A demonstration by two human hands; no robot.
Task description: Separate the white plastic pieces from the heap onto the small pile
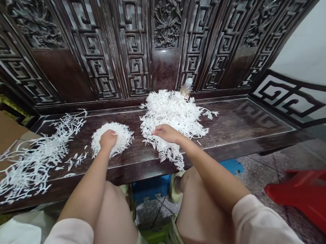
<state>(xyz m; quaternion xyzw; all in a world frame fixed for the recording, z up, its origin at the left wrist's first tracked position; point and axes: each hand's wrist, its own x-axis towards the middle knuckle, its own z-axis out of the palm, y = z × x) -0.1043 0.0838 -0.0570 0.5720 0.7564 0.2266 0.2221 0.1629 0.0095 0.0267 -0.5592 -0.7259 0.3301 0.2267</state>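
Note:
My left hand point(108, 139) is closed at a round, spiky bundle of white plastic-looking sprigs point(125, 136) on the bench seat. Its curled fingers grip into the bundle near the middle, and their tips are partly hidden. Over the front left of a large heap of loose white branching sprigs point(174, 110), my right hand point(165, 132) is closed with thumb and fingers together. Whatever is between those fingertips blends with the white heap behind and cannot be made out.
A long tangle of white branched stems point(36, 162) lies at the left of the dark wooden bench point(228, 133), beside a cardboard box point(2, 134). Behind the heap stands a clear bottle point(187, 86). The carved backrest point(165, 63) closes off the rear; a red plastic stool point(307, 193) is at right.

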